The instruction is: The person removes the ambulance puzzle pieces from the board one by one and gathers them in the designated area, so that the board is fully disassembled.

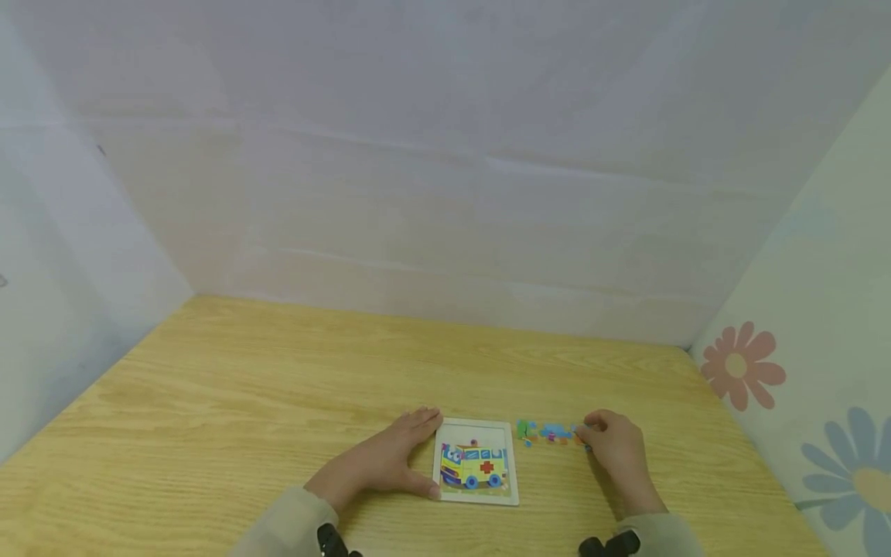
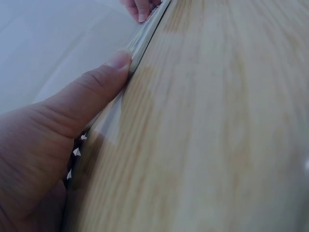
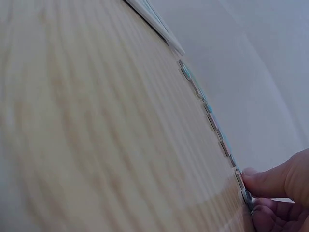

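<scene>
A square puzzle board [image 1: 479, 422] with a pale rim lies flat on the table. Its lower part shows a yellow ambulance picture with a red cross and blue wheels; the upper strip of the tray is plain white. Along the board's left edge my left hand [image 1: 387, 461] rests with thumb and fingers spread, the thumb [image 2: 99, 82] touching the near corner. To the right of the board, several colourful jigsaw pieces [image 1: 555, 431] lie in a row. At that row's right end my right hand [image 1: 619, 452] pinches a jigsaw piece [image 3: 240, 181], its picture mostly hidden by the fingers.
The wood-grain table [image 1: 278, 371] stretches out on both sides and behind the board. A pale cloth wall [image 1: 445, 193] rises at the back, and another with printed flowers [image 1: 745, 365] stands on the right.
</scene>
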`<state>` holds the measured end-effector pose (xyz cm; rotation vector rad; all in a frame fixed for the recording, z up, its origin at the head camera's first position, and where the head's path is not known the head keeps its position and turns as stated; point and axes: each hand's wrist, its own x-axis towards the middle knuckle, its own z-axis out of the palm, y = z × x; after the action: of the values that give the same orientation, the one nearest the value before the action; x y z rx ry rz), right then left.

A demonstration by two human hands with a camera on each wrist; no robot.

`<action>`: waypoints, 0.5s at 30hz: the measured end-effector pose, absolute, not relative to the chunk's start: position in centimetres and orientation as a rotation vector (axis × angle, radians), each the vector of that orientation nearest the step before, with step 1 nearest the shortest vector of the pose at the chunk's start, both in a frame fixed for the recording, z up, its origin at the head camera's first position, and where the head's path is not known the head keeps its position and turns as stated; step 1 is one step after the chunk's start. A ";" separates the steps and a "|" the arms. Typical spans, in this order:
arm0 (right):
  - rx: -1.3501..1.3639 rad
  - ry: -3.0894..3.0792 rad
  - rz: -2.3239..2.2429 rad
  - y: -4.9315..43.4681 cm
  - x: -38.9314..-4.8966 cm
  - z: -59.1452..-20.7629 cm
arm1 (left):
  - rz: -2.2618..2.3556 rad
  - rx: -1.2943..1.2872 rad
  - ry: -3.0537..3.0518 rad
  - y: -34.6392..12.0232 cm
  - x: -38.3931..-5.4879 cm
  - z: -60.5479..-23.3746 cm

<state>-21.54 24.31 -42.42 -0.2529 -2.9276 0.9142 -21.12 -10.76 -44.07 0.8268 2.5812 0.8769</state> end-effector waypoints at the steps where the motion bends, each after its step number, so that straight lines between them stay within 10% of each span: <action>1: -0.258 -2.925 0.916 24.4 -21.6 -42.5 | 0.877 0.825 2.581 -10.8 -21.1 -44.1; 15: -0.297 -2.921 0.970 24.5 -21.5 -42.3 | 0.878 0.826 2.579 -10.8 -21.1 -44.0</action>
<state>-21.46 24.47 -42.27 -0.2967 -2.9211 0.9697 -21.10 -10.79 -44.03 0.8263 2.5791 0.8780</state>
